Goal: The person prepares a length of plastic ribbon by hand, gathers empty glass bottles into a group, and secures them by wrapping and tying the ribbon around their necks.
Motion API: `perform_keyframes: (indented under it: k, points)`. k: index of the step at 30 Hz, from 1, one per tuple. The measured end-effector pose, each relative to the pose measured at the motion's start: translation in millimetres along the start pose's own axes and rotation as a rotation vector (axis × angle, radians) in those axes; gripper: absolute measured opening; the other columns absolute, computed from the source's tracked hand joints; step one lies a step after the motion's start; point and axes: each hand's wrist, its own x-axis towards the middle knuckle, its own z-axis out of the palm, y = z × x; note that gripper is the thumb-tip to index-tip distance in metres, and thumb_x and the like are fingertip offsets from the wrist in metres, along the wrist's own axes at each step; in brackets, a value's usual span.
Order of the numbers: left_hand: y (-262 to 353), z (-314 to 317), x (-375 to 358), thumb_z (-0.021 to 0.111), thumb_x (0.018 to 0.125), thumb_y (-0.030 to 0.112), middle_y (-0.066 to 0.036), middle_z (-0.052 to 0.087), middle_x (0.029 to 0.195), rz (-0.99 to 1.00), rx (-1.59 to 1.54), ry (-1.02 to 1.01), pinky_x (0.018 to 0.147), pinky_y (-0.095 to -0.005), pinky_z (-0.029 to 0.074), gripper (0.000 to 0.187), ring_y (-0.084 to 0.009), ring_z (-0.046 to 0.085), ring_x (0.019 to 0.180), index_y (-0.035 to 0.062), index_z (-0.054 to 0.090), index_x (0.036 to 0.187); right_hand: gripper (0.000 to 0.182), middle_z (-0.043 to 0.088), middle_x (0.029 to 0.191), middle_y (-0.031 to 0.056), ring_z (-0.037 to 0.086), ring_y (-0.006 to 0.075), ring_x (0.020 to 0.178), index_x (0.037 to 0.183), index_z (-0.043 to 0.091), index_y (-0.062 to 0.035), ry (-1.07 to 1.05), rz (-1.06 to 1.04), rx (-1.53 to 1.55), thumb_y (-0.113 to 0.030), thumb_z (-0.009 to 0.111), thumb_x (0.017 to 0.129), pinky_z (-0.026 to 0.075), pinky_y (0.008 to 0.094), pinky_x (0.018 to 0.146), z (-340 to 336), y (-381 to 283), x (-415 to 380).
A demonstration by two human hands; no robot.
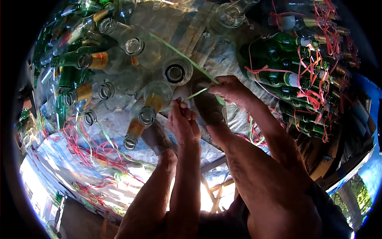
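Observation:
My right hand is closed on a strip of pale green plastic twine, which runs up and left from it toward the clear bottles. A shorter stretch of the twine reaches across to my left hand, whose fingers are pinched around it. Just left of my left hand stands a clear glass bottle with a yellow label. Above it is an upright clear bottle with a dark ring at its mouth. Both hands are above my shoes, between my bare legs.
At right lie green bottles bundled with pink twine. More green and clear bottles with labels crowd the left. Loose red and green twine is tangled on the sheet-covered ground. Another clear bottle is at the top.

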Motion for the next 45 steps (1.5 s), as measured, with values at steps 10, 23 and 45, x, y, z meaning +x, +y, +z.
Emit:
perform_keyframes:
  k: [10, 23, 45]
  points:
    - [-17.9, 0.2, 0.5, 0.058, 0.109, 0.03, -0.003, 0.069, 0.09, -0.03, -0.092, -0.131, 0.064, -0.0278, 0.047, 0.026, -0.0095, 0.051, 0.066, 0.0054, 0.063, 0.114, 0.028, 0.053, 0.074, -0.0042, 0.045, 0.0043, 0.063, 0.116, 0.066, -0.0002, 0.228, -0.299, -0.191, -0.018, 0.072, 0.095, 0.035, 0.0253, 0.052, 6.9, -10.2, -8.6]
    - [-20.6, 32.2, 8.1, 0.059, 0.108, 0.029, -0.009, 0.076, 0.104, -0.077, -0.059, -0.107, 0.083, -0.0317, 0.058, 0.028, -0.0168, 0.072, 0.09, 0.0036, 0.066, 0.116, 0.02, 0.051, 0.072, 0.0085, 0.048, 0.0115, 0.068, 0.09, 0.056, 0.0033, 0.223, -0.489, -0.44, -0.011, 0.055, 0.104, 0.045, 0.0328, 0.062, 29.6, -0.1, -33.3]
    - [-41.4, 48.7, 17.8, 0.064, 0.105, 0.038, -0.006, 0.074, 0.099, -0.125, 0.024, -0.267, 0.057, -0.0295, 0.051, 0.036, -0.0161, 0.069, 0.08, 0.0036, 0.067, 0.115, 0.033, 0.057, 0.073, -0.003, 0.052, 0.0053, 0.065, 0.097, 0.071, -0.0046, -0.017, -0.02, -0.148, -0.029, 0.052, 0.106, 0.043, 0.0254, 0.055, 3.8, 16.1, -33.1]
